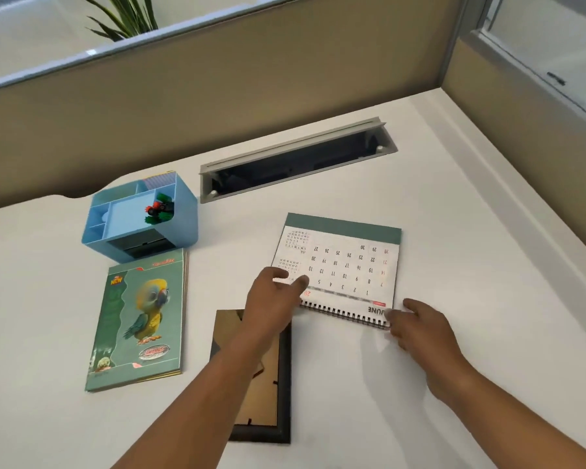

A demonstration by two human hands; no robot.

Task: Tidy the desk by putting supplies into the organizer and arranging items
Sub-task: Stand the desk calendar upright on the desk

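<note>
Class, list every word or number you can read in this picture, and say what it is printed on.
"NEW": notebook cover.
"JUNE", upside down, J partly hidden: calendar.
"1" to "30", some covered: calendar dates.
Notebook logos and small calendar grids: too blurred.

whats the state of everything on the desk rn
calendar: open at june, spiral edge toward the person
left hand: grips calendar's left edge
right hand: at the spiral's right end, grip unclear
organizer: upright, red toy inside
notebook: closed, flat
picture frame: face down
cable hatch: lid open
</note>
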